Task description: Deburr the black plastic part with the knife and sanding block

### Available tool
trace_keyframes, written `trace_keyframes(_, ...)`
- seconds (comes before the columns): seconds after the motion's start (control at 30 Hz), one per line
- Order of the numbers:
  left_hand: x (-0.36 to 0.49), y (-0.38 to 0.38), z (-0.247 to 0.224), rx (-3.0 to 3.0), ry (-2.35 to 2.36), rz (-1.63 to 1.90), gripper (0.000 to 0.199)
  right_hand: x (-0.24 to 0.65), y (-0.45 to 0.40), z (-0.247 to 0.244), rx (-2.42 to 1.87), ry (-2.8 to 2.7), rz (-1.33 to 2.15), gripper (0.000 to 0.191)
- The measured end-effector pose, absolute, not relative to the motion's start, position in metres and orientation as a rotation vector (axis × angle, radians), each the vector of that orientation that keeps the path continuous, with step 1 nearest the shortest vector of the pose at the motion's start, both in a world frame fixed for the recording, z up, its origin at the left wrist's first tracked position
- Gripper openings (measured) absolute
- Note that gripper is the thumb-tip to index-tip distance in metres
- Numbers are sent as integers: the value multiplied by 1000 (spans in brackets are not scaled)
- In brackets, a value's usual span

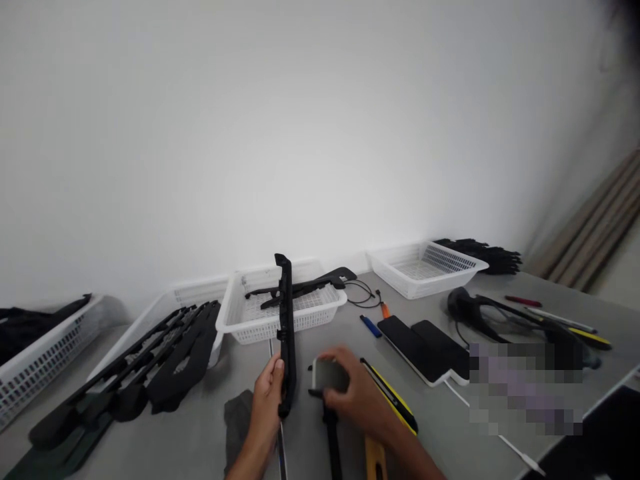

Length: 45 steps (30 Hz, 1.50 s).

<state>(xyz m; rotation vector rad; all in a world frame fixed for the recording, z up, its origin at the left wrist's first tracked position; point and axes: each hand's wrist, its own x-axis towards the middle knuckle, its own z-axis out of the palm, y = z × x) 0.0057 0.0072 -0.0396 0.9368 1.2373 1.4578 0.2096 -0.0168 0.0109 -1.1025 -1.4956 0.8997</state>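
White wall (320,133) backs a grey tabletop (195,433), over which the left hand (266,397) pinches between thumb and fingers the lower part of a black plastic trim strip (286,320), long and narrow, with notches and small tabs along its side and a hooked upper end. Fingers of the right hand (359,397) curl around a grey, pale-edged block (331,375) just beside it. Grey surface shows between the strip and a blue marker (371,326), while a white mesh basket (317,319) lies beyond, a dark cloth (237,427) left, and a yellow-black utility knife (395,398) right.
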Motion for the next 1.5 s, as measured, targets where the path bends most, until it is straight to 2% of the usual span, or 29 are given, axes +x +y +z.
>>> trace_keyframes(0.07, 5, 8, -38, 894, 1220, 1446, 66, 233, -7, 14, -1061, -946, 1013, 26)
trace_keyframes(0.2, 6, 6, -33, 895, 1189, 1424, 71, 261, -3, 18, -1029, -666, 976, 45)
trace_keyframes(0.3, 7, 4, -32, 897, 1188, 1420, 67, 241, -18, 19, -1124, -964, 1253, 56)
trace_keyframes(0.37, 6, 4, -33, 910, 1213, 1435, 66, 217, -26, 19, -1113, -1230, 1461, 54)
trace_keyframes(0.43, 6, 4, -34, 951, 1233, 1428, 70, 196, -24, 19, -1082, -1397, 1528, 54)
trace_keyframes(0.53, 6, 2, -35, 972, 1239, 1405, 76, 179, -2, 17, -1094, -1515, 1466, 54)
trace_keyframes(0.7, 11, -1, -33, 879, 1200, 1413, 65, 178, 37, 3, -1157, -1618, 1137, 37)
trace_keyframes(0.97, 22, -7, -35, 902, 1206, 1352, 64, 179, 29, -9, -1233, -1659, 857, 28)
trace_keyframes(1.5, 23, -9, -25, 1036, 1159, 1211, 59, 189, 32, -24, -1335, -1485, 816, 45)
